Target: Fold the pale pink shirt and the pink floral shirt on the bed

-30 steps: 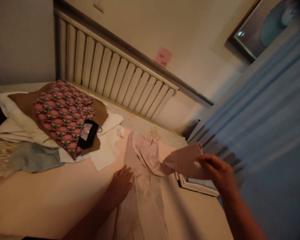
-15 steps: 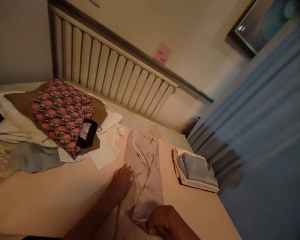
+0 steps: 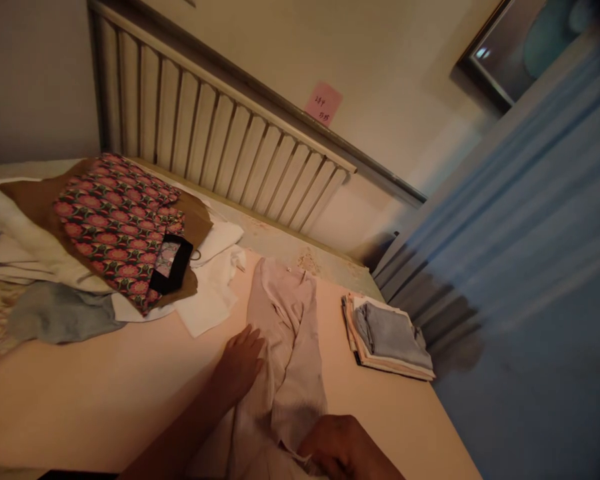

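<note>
A pale pink long-sleeved shirt (image 3: 287,327) lies lengthwise in front of me, its collar end away from me and one sleeve folded over its front. My left hand (image 3: 240,360) rests flat on the shirt's left edge, fingers stretched out. Near the bottom of the view, my right hand (image 3: 333,443) is closed on the cuff end of the folded sleeve; its fingertips are partly hidden. The shirt's lower part runs out of view between my forearms.
A heap of loose clothes with a floral top (image 3: 123,227) lies at the left. To the right sits a stack of folded clothes (image 3: 395,340), beside a blue curtain (image 3: 530,300). A radiator (image 3: 220,133) lines the wall behind the peach-coloured surface (image 3: 105,400).
The right hand has shifted slightly right and down, drawing the sleeve end with it. My left hand stays on the shirt's edge. The camera view has moved a little.
</note>
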